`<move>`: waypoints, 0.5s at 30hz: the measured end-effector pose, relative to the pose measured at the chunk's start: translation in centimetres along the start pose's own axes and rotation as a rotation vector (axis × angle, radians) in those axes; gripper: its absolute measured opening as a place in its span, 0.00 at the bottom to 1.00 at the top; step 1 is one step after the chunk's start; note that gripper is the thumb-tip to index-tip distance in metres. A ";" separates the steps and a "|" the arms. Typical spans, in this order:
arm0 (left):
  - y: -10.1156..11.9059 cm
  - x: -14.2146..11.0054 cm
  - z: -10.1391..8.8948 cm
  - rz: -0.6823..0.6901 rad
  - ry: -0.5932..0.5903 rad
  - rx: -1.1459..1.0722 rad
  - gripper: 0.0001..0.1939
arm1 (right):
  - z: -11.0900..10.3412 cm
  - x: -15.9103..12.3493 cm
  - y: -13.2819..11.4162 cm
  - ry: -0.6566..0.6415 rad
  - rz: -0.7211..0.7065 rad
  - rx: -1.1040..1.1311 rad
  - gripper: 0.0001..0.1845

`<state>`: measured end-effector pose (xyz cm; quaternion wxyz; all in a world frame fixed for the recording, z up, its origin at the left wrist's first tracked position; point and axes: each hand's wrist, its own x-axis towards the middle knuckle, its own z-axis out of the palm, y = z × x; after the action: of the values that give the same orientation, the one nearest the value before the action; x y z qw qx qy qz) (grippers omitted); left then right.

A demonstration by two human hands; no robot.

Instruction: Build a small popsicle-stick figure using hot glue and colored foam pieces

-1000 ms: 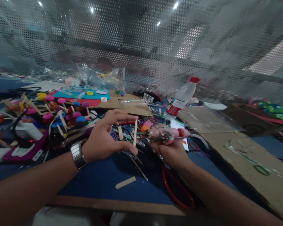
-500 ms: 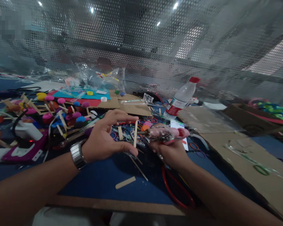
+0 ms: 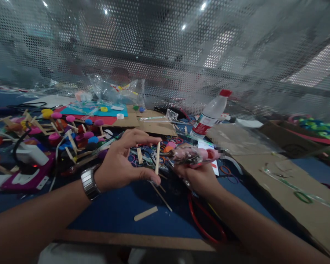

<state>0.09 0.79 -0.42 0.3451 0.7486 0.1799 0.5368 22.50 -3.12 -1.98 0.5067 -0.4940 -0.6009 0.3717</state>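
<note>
Between the thumb and index finger of my left hand [image 3: 126, 159], a wooden craft stick [image 3: 157, 158] is gripped by its two ends, standing on edge above the table. My right hand [image 3: 196, 179] is wrapped round a pink hot glue gun [image 3: 194, 155], smeared with residue. Its nozzle points left at the stick, close to it; whether they touch I cannot tell. Beyond the held stick lie a few short sticks [image 3: 139, 156] side by side. A cut craft stick [image 3: 145, 213] rests on the blue table near the front edge. Red-handled scissors [image 3: 205, 222] lie partly under my right forearm.
Colourful clay-topped stick pieces [image 3: 71, 132] crowd the left, beside a purple power strip [image 3: 30, 172] with a plugged-in white adapter [image 3: 33, 156]. A tilted plastic bottle [image 3: 211, 113] stands behind. Cardboard [image 3: 264, 176] and a box of colourful items [image 3: 291, 137] occupy the right.
Both hands, the craft stick and the glue gun keep nearly the same places. The whole view has shifted very slightly.
</note>
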 end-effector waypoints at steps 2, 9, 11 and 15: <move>0.0 0.0 0.0 0.003 -0.003 0.000 0.37 | 0.0 0.0 0.1 0.003 -0.005 0.003 0.09; -0.1 0.0 0.0 0.011 -0.009 0.004 0.37 | -0.3 0.0 0.3 0.024 -0.005 -0.036 0.07; -0.1 0.0 -0.1 0.016 -0.017 0.005 0.38 | -0.3 0.0 0.4 0.026 0.002 -0.034 0.07; 0.0 -0.1 -0.1 0.026 -0.018 0.015 0.37 | -0.2 -0.1 0.8 0.040 0.012 -0.008 0.08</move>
<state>-0.03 0.80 -0.46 0.3340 0.7582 0.1711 0.5332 22.90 -3.02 -2.67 0.5145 -0.5070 -0.5889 0.3626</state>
